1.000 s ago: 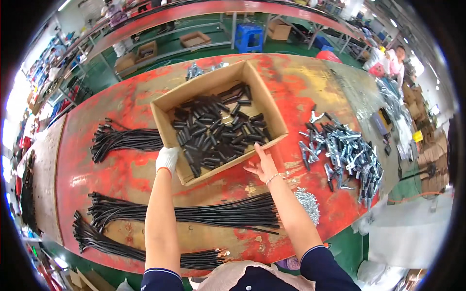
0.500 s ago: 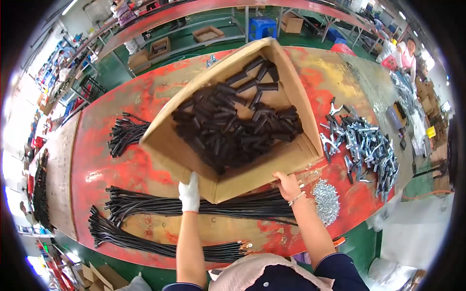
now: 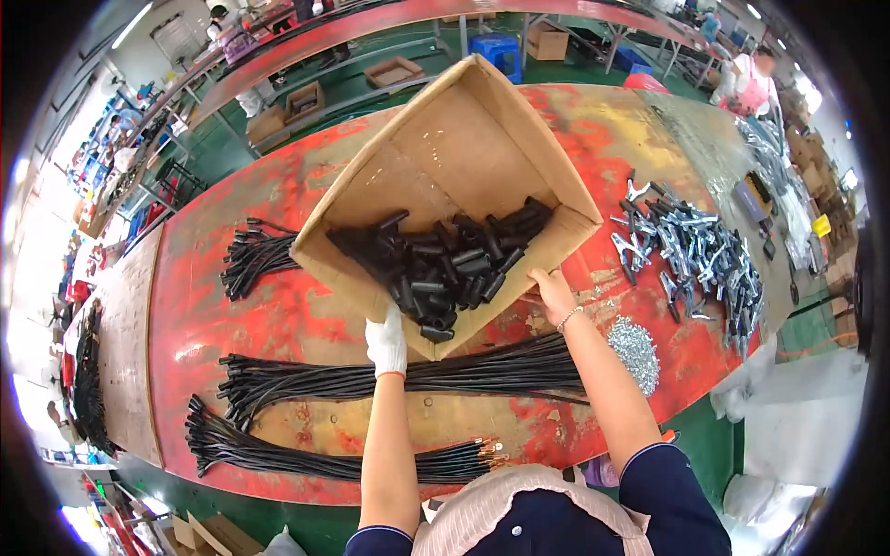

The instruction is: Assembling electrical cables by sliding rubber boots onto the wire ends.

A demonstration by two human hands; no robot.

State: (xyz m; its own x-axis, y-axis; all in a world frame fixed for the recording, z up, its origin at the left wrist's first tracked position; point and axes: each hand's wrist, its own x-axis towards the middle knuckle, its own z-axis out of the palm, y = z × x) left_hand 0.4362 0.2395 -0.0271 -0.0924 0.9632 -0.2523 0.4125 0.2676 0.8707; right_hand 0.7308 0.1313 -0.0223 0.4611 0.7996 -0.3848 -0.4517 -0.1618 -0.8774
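tabletop (image 3: 232, 306) red, carries cable bundles (image 3: 408, 375) | box (image 3: 464, 157) tilted toward person so black sleeves (image 3: 445, 264) slide to its near corner | left grip (image 3: 387, 341) gloved, closed on near edge | right grip (image 3: 553, 292) bare, clasps right corner

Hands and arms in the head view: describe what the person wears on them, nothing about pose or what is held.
The left hand wears a white fabric glove with a thin orange cuff edge. The right hand is ungloved, with a thin beaded bracelet at the wrist. Both forearms are uncovered; short dark navy sleeves end near the elbows. No watch or rings can be made out.
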